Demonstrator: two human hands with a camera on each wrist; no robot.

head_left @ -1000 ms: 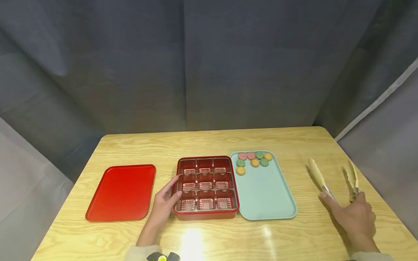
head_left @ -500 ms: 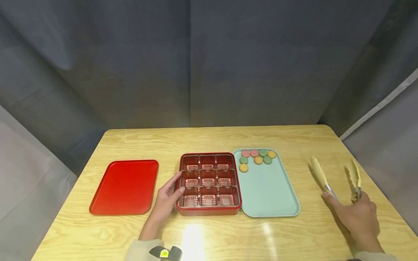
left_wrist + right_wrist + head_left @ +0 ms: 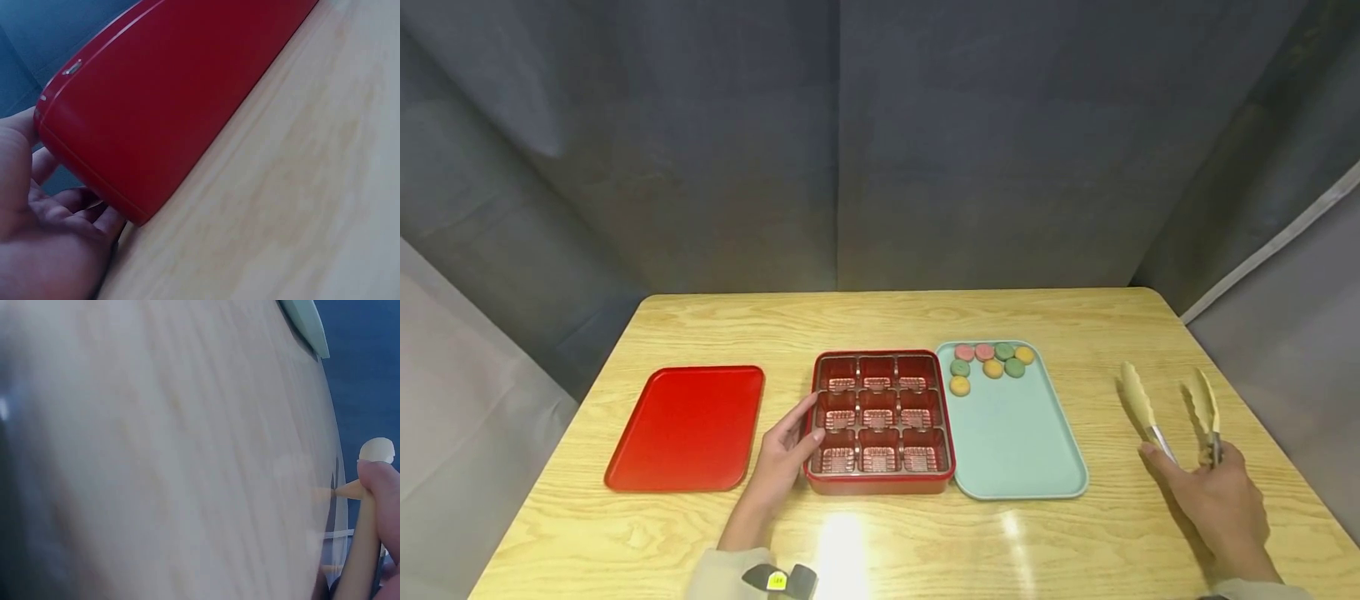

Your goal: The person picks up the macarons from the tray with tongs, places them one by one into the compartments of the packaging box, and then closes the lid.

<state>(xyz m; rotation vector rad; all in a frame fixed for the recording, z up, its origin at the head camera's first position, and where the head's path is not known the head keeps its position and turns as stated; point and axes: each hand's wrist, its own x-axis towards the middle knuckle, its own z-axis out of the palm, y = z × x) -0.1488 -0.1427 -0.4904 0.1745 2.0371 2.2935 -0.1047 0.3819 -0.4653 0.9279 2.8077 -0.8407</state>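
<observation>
Left hand (image 3: 777,460) spread along red box (image 3: 880,486), just right of it: light touch best, box steady. Right hand (image 3: 1219,507) grips tongs (image 3: 1138,398), tips apart ahead: gentle, even squeeze should suit small round pieces (image 3: 992,368), ahead-left.

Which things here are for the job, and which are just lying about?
For the job, I think:
Tongs, in the right grip
Red divided box, left grip on its side
Little round pieces and their pale green tray, probably

Just lying about, it seems:
Flat red tray, untouched
</observation>
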